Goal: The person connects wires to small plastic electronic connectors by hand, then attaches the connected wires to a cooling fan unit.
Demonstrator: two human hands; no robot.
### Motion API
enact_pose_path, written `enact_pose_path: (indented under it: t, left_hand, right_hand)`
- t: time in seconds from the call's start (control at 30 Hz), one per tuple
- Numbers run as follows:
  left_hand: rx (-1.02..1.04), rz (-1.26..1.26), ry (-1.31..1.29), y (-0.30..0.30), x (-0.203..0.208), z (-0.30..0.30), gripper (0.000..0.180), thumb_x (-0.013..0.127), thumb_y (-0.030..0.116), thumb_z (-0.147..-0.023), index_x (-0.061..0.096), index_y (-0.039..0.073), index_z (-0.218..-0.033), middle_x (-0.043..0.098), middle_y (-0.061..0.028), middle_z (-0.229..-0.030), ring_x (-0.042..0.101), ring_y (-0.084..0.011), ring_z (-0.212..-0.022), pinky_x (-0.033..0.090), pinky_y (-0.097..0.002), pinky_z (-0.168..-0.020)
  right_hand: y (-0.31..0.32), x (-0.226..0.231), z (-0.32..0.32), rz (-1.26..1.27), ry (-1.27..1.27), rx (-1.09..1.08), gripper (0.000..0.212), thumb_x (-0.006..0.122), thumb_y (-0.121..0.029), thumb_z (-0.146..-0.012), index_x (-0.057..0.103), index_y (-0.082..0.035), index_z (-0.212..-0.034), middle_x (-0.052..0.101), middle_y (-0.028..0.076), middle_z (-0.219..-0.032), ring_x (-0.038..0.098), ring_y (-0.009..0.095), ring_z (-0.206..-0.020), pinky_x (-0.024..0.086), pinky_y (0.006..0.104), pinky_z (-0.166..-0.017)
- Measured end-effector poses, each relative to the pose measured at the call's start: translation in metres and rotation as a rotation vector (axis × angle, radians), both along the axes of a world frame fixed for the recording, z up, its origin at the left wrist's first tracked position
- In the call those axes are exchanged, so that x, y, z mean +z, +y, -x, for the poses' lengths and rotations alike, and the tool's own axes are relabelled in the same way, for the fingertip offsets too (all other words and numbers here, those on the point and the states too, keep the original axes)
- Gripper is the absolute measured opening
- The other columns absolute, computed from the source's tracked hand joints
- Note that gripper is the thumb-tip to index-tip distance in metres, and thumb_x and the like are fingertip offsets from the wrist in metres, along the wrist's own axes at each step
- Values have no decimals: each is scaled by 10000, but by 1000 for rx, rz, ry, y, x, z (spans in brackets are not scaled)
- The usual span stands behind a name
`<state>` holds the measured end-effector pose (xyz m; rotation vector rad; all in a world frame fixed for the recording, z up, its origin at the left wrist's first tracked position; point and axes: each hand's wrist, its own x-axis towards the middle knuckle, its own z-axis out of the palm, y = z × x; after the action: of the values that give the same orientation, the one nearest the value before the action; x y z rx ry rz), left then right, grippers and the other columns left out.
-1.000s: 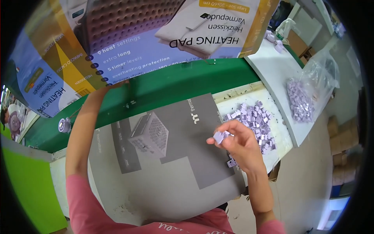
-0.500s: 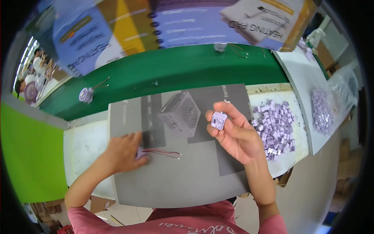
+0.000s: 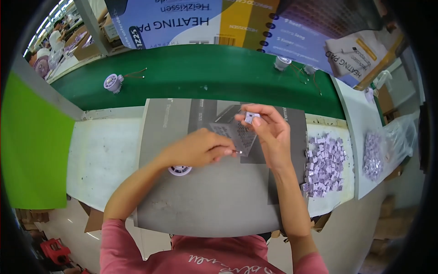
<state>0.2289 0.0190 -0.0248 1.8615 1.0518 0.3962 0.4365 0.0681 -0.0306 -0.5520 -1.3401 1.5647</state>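
My right hand (image 3: 273, 132) is raised over the far part of a grey printed board (image 3: 205, 201). Between its thumb and fingers is a small lilac plastic housing (image 3: 250, 117). Lower and to its left, my left hand (image 3: 196, 148) is closed in a pinch on thin wires (image 3: 237, 151), whose small pale ends stick out past the fingertips toward the right hand. Beneath the left wrist, a round lilac unit with a slotted face (image 3: 179, 170) lies on the board, partly covered by the hand. Most of the wires' length is hidden.
Right of the board lies a heap of lilac housings (image 3: 326, 166). A clear bag of similar parts (image 3: 373, 155) rests on the white side panel. Round units with wires sit on the green belt, one at left (image 3: 112, 83). Large printed boxes (image 3: 182, 23) stand behind it.
My left hand has left the round unit, moved right and taken the wires near their ends. My right hand has shifted slightly up, still holding the housing. The whole view has also shifted.
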Motion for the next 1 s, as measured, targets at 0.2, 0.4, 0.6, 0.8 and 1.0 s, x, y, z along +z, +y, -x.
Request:
enact_pose_path:
  t: [0.2, 0.4, 0.6, 0.8, 1.0]
  left_hand:
    - [298, 145, -363, 0, -5, 4, 197, 605, 184, -982, 723, 28, -995, 674, -29, -728, 601, -90, -686, 469, -273, -636]
    - [431, 447, -515, 2, 4, 7, 196, 626, 182, -973, 694, 13, -901, 680, -40, -741, 622, -85, -714, 461, -235, -678]
    - [382, 488, -593, 6, -7, 10, 199, 621, 222, -977, 704, 46, -937, 665, -7, -712, 554, -38, -642, 334, -201, -557]
    - [352, 442, -656, 5, -18, 11, 193, 655, 211, -969, 697, 23, -977, 682, -24, -777, 589, -54, -703, 383, -191, -598]
    - [328, 443, -633, 5, -10, 13, 209, 670, 218, -965, 695, 12, -992, 697, -44, -810, 598, -56, -752, 413, -185, -650]
  right_hand:
    - [5, -14, -6, -164, -131, 3, 328, 680, 64, -884, 618, 46, -1206, 660, 160, -1184, 661, 234, -1088, 541, 315, -932]
    - [5, -20, -10, -262, -250, 70, 400, 695, 116, -835, 637, 46, -1226, 658, 166, -1205, 647, 232, -1114, 547, 332, -934]
    - [2, -21, -5, -223, -271, 25, 384, 697, 116, -832, 650, 51, -1208, 658, 171, -1196, 656, 236, -1100, 559, 330, -921]
    - [-2, -17, -2, -181, -317, 48, 369, 704, 98, -839, 651, 49, -1201, 672, 171, -1172, 670, 213, -1064, 562, 313, -899]
    - [-1, -17, -5, -106, -311, 111, 370, 702, 89, -848, 645, 46, -1211, 689, 149, -1132, 678, 198, -1036, 558, 302, -894]
